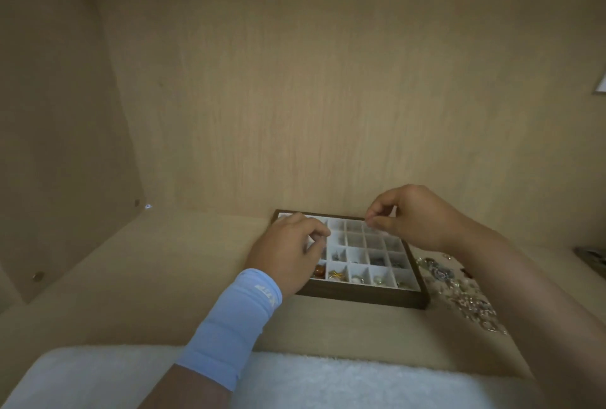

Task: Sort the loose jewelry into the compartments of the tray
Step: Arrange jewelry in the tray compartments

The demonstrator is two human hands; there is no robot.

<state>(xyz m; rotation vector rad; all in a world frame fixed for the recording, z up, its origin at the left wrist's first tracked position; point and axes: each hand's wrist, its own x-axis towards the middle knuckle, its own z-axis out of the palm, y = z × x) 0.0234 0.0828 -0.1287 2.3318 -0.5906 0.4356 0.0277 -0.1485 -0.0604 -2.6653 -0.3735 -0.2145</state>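
A dark wooden tray [360, 297] with a white grid of small compartments lies on the shelf against the back wall. Several near-row cells hold pieces: an amber bead [318, 271], a gold piece [336, 275], and pale pieces further right. My left hand [288, 251], with a light blue sleeve at the wrist, hovers over the tray's left columns with its fingers curled downward; I cannot see whether it holds anything. My right hand [406, 215] hangs above the far right cells, thumb and forefinger pinched together on something too small to make out.
A pile of loose jewelry [459, 290] is spread on the shelf right of the tray, partly under my right forearm. A white fluffy cloth [328, 379] covers the near edge. Wooden walls close in at the back and left. A dark object [590, 254] sits far right.
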